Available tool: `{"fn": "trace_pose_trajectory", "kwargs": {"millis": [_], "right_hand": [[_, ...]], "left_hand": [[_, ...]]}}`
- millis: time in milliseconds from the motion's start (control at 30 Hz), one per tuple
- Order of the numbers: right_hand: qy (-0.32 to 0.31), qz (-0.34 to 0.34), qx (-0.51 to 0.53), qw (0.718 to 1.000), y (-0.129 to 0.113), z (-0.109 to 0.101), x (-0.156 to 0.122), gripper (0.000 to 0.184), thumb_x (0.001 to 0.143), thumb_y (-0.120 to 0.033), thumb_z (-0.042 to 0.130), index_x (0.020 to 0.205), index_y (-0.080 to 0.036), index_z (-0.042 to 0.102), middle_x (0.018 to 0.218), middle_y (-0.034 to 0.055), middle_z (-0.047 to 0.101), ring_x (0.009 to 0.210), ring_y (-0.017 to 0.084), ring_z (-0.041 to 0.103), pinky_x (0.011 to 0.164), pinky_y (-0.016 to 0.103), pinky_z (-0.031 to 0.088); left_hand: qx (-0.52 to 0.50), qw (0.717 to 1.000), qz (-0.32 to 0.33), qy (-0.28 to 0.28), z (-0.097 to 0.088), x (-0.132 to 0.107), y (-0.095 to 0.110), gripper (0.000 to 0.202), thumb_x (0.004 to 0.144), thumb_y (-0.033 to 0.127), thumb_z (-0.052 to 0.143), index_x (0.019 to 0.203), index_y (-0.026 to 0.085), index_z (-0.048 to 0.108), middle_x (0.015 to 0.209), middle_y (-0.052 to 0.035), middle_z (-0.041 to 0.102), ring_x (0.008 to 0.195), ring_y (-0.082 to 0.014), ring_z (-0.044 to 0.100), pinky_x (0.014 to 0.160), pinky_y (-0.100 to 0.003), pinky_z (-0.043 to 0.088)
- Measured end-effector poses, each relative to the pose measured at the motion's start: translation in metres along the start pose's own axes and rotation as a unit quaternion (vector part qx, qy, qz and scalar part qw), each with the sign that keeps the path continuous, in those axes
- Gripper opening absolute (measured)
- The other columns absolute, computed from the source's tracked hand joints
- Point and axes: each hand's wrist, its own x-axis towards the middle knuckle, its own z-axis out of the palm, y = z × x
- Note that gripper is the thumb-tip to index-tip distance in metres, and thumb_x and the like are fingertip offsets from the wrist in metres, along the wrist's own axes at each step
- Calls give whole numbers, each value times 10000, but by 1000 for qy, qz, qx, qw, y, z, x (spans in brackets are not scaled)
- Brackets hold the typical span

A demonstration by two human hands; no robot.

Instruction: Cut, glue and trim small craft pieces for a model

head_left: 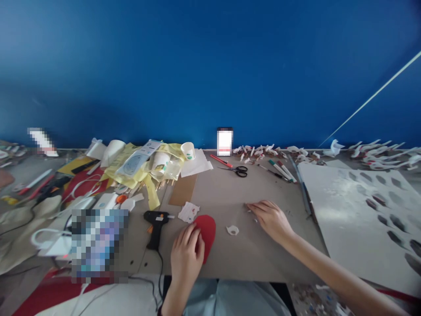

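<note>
A flat red oval piece (209,232), which looks like paper or felt, lies in front of me. My left hand (187,248) is closed over its left side, with the fingers bent and the thumb against it. Off to the right, my right hand (271,218) has its fingertips pinched together low over the table, close to some tiny white scraps. Whatever sits between those fingertips is too small to make out. A torn white paper piece (232,230) rests between my hands. Just left of the red oval are a crumpled printed paper (189,212) and a black glue gun (157,226).
Black-handled scissors (241,171), a red cutter (221,160) and several markers (282,170) lie farther back. A phone (225,142) stands against the blue wall. Yellow paper and cups (187,151) pile up at left. A white board (335,206) with dark ovals lies at right.
</note>
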Motion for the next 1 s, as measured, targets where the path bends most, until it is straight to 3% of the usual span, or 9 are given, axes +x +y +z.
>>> {"fn": "trace_pose_trajectory", "kwargs": {"millis": [200, 400, 733, 833, 1000], "right_hand": [[1, -47, 55, 997, 12, -2, -13, 442, 864, -40, 364, 1053, -245, 707, 1064, 39, 726, 993, 183, 647, 839, 340, 519], [-3, -78, 101, 992, 25, -18, -36, 387, 897, -82, 370, 955, -241, 718, 1038, 66, 729, 991, 183, 651, 824, 322, 521], [-44, 13, 141, 989, 53, -41, -94, 330, 922, -188, 400, 915, -265, 720, 994, 73, 714, 947, 197, 658, 777, 311, 534], [-12, 30, 156, 987, 59, -42, -80, 389, 922, -145, 344, 932, -251, 718, 945, 77, 713, 929, 185, 657, 786, 310, 533], [9, 31, 136, 990, 52, -31, -13, 407, 893, -95, 349, 1002, -250, 709, 984, 56, 721, 967, 190, 634, 860, 361, 511]], "left_hand": [[2, 1000, -1, -2, -1, 0, 0, 197, 853, 167, 492, 974, 179, 647, 1076, -103, 686, 957, -236, 647, 805, -360, 505], [-6, 1000, -4, -7, -1, 0, 0, 203, 846, 162, 499, 979, 184, 651, 1085, -102, 684, 951, -238, 648, 813, -368, 506], [7, 1000, 1, -24, -4, 2, 1, 202, 868, 185, 479, 969, 176, 655, 1100, -115, 675, 938, -232, 649, 795, -366, 514], [9, 1000, 1, -25, -3, 2, 1, 197, 875, 186, 474, 962, 176, 651, 1093, -112, 676, 947, -233, 645, 802, -370, 510], [3, 1000, -6, -24, -3, 2, 1, 196, 878, 185, 473, 961, 179, 650, 1084, -110, 679, 945, -235, 645, 817, -377, 506]]}}
